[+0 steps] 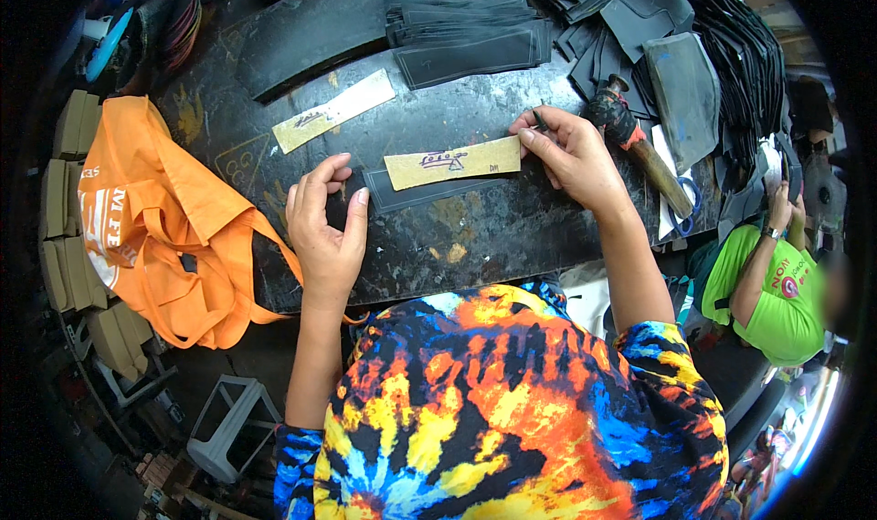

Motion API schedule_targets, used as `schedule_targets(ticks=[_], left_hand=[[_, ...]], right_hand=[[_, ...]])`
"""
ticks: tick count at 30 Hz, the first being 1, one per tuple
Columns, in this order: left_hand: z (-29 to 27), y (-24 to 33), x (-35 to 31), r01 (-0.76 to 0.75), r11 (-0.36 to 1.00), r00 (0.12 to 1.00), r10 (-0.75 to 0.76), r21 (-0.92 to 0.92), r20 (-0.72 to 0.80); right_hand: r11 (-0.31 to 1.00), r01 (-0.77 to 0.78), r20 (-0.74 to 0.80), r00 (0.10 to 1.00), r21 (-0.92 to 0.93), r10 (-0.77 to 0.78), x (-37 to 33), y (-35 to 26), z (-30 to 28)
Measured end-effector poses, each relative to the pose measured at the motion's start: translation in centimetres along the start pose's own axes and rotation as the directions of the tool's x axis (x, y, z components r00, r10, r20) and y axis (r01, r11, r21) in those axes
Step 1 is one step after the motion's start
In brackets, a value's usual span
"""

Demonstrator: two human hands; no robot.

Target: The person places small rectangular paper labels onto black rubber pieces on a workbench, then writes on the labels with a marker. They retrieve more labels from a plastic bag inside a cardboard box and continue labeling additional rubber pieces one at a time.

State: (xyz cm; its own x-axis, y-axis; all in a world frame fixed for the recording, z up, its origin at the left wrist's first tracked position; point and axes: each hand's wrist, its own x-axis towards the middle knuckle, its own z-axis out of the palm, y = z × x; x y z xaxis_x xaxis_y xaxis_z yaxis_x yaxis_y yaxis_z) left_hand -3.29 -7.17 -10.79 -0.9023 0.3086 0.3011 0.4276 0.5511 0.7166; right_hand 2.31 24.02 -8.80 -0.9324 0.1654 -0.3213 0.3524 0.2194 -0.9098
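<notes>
A tan cardboard strip (452,162) with handwriting on it is pinched at its right end by my right hand (565,150). Between those fingers a short dark stick-like thing (539,118) also shows; its kind is hard to tell. Partly under the strip lies a black flat piece (402,194) with a pale outline, on the dark worktable (438,255). My left hand (324,219) is empty, fingers curved and apart, just left of the black piece. A second cardboard strip (333,111), shining white at one end, lies farther back on the table.
Stacked black pieces (470,50) lie at the back, beside a long black slab (315,41). A hammer (644,146) with a wrapped head and blue-handled scissors (685,208) rest at right, near piled black sheets (749,63). An orange bag (174,219) covers the left edge. Another person (767,278) sits at right.
</notes>
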Motion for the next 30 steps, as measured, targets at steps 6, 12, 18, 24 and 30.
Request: schedule_targets(ticks=[6, 12, 18, 24, 30], left_hand=[[0.0, 0.1, 0.2, -0.021, 1.0, 1.0, 0.021, 0.016, 0.003], [0.0, 0.2, 0.1, -0.002, 0.999, 1.0, 0.002, 0.035, 0.008], [-0.1, 0.3, 0.0, 0.026, 0.998, 0.999, -0.027, 0.056, 0.02], [-0.1, 0.3, 0.0, 0.021, 0.998, 1.0, -0.022, 0.055, 0.016], [-0.1, 0.5, 0.1, 0.016, 0.998, 1.0, -0.016, 0.063, 0.001]], right_hand=[[1.0, -0.005, -0.009, 1.0, -0.013, 0.005, -0.2, -0.3, 0.0], [0.992, 0.128, 0.014, 0.992, 0.019, -0.128, 0.2, 0.5, 0.1], [0.995, 0.094, 0.037, 0.995, -0.039, -0.092, 0.1, 0.6, -0.3], [0.991, 0.135, 0.002, 0.991, 0.013, -0.136, -0.1, 0.2, 0.3], [0.996, 0.092, 0.06, 0.994, -0.003, -0.092, -0.3, -0.4, 0.6]])
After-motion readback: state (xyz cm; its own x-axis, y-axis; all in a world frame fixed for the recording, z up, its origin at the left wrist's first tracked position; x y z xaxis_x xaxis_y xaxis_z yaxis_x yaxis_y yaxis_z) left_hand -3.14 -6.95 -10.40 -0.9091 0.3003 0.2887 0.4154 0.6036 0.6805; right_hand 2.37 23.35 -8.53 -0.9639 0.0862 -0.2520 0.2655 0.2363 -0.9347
